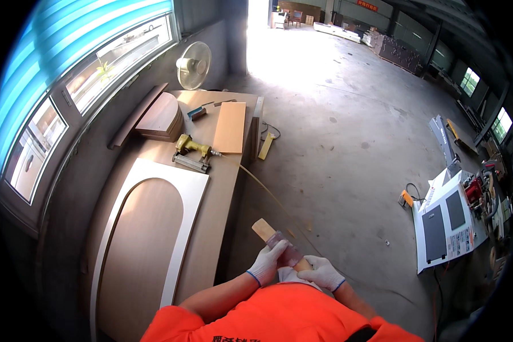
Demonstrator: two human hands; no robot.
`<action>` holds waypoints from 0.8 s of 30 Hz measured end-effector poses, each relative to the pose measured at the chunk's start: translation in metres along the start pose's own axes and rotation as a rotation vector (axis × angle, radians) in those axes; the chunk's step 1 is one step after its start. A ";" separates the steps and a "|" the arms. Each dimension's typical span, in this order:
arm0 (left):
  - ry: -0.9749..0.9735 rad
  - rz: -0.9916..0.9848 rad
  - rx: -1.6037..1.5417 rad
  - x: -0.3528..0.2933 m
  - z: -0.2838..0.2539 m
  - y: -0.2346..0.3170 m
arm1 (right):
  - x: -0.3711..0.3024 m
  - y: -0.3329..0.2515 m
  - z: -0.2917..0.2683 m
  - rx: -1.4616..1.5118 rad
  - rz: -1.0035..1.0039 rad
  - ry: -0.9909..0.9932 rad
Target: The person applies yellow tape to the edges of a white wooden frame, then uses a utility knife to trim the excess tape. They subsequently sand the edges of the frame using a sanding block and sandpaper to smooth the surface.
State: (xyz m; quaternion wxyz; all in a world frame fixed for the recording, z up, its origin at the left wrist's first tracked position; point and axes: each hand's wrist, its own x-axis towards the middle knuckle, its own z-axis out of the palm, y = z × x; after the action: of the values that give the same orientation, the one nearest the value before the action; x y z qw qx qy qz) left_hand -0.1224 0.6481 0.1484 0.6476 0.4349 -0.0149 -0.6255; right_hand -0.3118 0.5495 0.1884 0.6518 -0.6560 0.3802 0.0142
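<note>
In front of my body I hold a short wooden strip (262, 229) at a slant, its far end pointing up and left. A reddish-brown sheet that looks like sandpaper (290, 254) is wrapped around its middle. My left hand (268, 261), in a white knitted glove, is closed around the strip at the wrapped part. At the near end, my right hand (323, 273), gloved the same way, has its fingers closed on the wood. To the left, a white panel with an arched cutout (195, 185) lies on the workbench (225, 196).
A yellow-green nail gun (192, 149) with a hose lies beyond the panel, near an orange-brown board (230, 126) and stacked rounded boards (158, 117). A fan (194, 65) stands at the bench's far end. On the right is a white machine (450, 219); concrete floor (347, 148) lies between.
</note>
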 end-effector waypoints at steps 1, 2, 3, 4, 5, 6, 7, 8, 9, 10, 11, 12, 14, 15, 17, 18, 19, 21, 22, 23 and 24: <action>-0.003 0.064 0.040 0.020 0.001 0.006 | 0.016 -0.009 -0.012 -0.085 -0.066 0.026; -0.017 0.082 0.095 0.036 -0.003 0.015 | 0.036 -0.023 -0.018 -0.053 -0.077 -0.004; -0.054 0.097 0.144 0.052 0.002 0.027 | 0.051 -0.038 -0.028 -0.035 -0.084 -0.014; -0.041 0.105 0.169 0.066 0.008 0.038 | 0.071 -0.044 -0.038 -0.045 -0.131 -0.034; -0.030 0.115 0.188 0.079 0.020 0.049 | 0.095 -0.050 -0.050 -0.062 -0.177 -0.053; -0.017 0.126 0.208 0.092 0.030 0.060 | 0.114 -0.058 -0.062 -0.077 -0.223 -0.074; -0.002 0.159 0.251 0.104 0.035 0.070 | 0.130 -0.068 -0.072 -0.078 -0.173 -0.113; 0.011 0.194 0.291 0.115 0.038 0.083 | 0.145 -0.081 -0.082 -0.084 -0.123 -0.150; 0.026 0.228 0.332 0.126 0.040 0.095 | 0.160 -0.093 -0.093 -0.090 -0.073 -0.187; 0.014 0.245 0.335 0.140 0.041 0.108 | 0.179 -0.101 -0.104 -0.081 -0.090 -0.189; 0.002 0.252 0.330 0.153 0.041 0.115 | 0.198 -0.104 -0.114 -0.073 -0.094 -0.191; -0.011 0.259 0.326 0.166 0.040 0.124 | 0.217 -0.108 -0.122 -0.063 -0.097 -0.191; 0.069 0.331 0.453 0.189 0.038 0.149 | 0.257 -0.112 -0.134 0.047 -0.094 -0.115; 0.108 0.371 0.520 0.201 0.031 0.161 | 0.275 -0.120 -0.138 0.100 -0.098 -0.074; 0.543 0.424 1.104 0.233 0.006 0.188 | 0.308 -0.133 -0.152 0.081 -0.062 0.002; 0.672 0.545 1.273 0.257 -0.017 0.198 | 0.328 -0.134 -0.160 0.099 -0.044 0.016; 0.811 0.673 1.439 0.288 -0.045 0.211 | 0.350 -0.138 -0.166 0.115 -0.032 0.025; 0.879 0.510 1.554 0.324 -0.071 0.249 | 0.376 -0.150 -0.175 0.157 -0.011 0.060; 0.930 0.473 1.628 0.343 -0.087 0.257 | 0.387 -0.156 -0.175 0.163 -0.010 0.079; 0.945 0.399 1.669 0.352 -0.084 0.269 | 0.398 -0.159 -0.176 0.184 -0.004 0.105; 0.960 0.323 1.709 0.357 -0.079 0.281 | 0.410 -0.165 -0.177 0.177 0.000 0.112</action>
State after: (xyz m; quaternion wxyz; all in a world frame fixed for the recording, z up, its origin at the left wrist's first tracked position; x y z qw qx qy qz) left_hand 0.2235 0.3523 0.0752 0.1311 0.9554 -0.2561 -0.0664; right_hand -0.0196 0.1760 0.1429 0.6851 -0.5955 0.4158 -0.0559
